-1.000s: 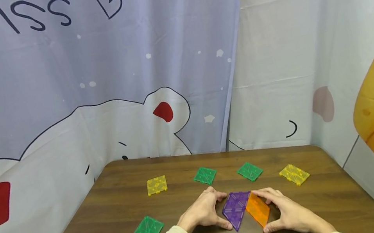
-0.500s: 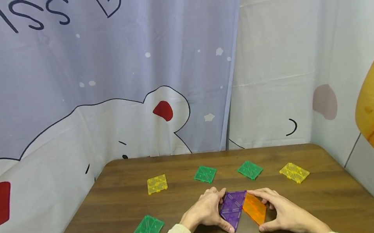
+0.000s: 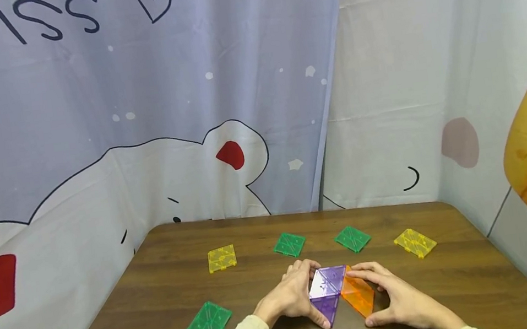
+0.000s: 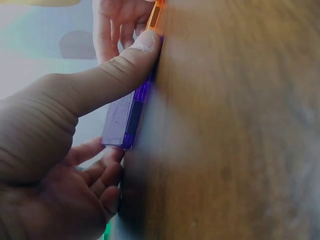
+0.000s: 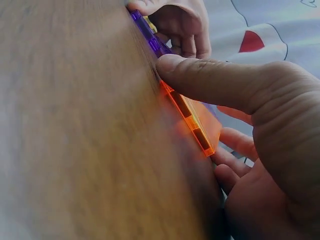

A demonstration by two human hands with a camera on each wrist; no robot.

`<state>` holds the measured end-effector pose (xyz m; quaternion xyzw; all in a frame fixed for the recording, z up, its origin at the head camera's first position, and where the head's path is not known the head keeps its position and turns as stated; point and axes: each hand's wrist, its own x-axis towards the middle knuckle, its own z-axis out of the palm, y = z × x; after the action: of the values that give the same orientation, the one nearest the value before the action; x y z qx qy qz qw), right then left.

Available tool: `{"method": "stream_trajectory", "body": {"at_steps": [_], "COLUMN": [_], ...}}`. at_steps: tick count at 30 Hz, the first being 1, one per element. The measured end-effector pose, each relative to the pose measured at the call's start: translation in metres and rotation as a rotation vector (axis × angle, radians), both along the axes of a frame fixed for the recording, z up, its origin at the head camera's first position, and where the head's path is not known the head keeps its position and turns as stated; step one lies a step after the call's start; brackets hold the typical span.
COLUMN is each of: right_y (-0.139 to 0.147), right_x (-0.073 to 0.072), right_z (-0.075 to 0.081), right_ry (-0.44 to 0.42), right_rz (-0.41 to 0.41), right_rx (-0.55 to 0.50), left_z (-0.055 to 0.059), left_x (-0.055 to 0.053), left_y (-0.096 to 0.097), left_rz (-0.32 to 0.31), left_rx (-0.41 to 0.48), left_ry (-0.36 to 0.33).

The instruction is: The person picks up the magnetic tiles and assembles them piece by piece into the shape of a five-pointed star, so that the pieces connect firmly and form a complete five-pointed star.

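Observation:
A translucent purple magnetic tile lies near the table's front, with glare over its far part. My left hand holds it at its left side, thumb at the near tip and fingers at the far left corner. Just right of it is an orange diamond-shaped magnetic tile. My right hand grips that one between the thumb at its near corner and the fingers at its far end. Both tiles meet at their far corners, and a wedge of table shows between their near ends. In the left wrist view, my thumb covers part of the purple edge.
Two green square tiles lie along the back of the wooden table, between a yellow tile at left and another yellow tile at right. One more green tile is left of my left hand. Printed curtains hang behind.
Both hands and the purple and orange tiles have shifted slightly left. My left thumb has come onto the purple tile's near tip, and bright glare now covers its far part.

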<state>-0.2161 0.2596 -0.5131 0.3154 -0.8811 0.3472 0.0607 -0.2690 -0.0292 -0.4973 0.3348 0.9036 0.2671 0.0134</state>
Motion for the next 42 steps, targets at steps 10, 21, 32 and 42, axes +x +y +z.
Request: {"method": "stream_trajectory", "body": {"at_steps": [10, 21, 32, 42], "right_y": [-0.001, 0.002, 0.002, 0.005], "right_x": [-0.002, -0.007, -0.006, -0.007], "right_z": [-0.003, -0.005, -0.006, -0.007], "right_ry": [-0.125, -0.179, -0.487, -0.611], "right_rz": [0.098, 0.147, 0.170, 0.153], "right_rx": [-0.212, -0.315, -0.576, -0.682], "left_z": [0.002, 0.006, -0.001, -0.003], "left_x": [-0.006, -0.009, -0.008, -0.007], "left_y": [-0.008, -0.013, -0.007, -0.005], "left_rz": [-0.099, -0.066, -0.001, 0.017], "left_rx": [0.157, 0.365, 0.514, 0.734], "left_ry": [-0.065, -0.352, -0.420, -0.602]}}
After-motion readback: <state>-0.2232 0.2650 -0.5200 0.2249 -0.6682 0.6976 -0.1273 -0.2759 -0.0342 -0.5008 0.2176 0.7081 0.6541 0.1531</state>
